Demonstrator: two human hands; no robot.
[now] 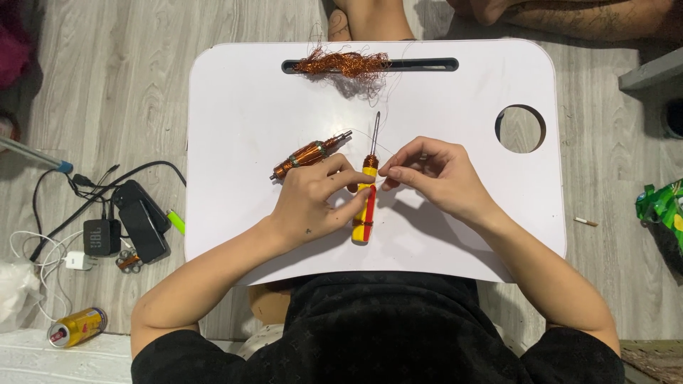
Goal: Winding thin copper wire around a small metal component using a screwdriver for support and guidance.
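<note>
Left hand grip pinches yellow-red screwdriver flat on white worktop; right hand grip pressed together on thin wire right of the handle top; copper-wound rotor just above left grip, loose copper wire tangle well beyond

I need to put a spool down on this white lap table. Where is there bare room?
Bare: left part of the lap table, beside the left hand, and the right strip below the round hole. Crowded: centre, around the screwdriver, armature, right hand.
</note>
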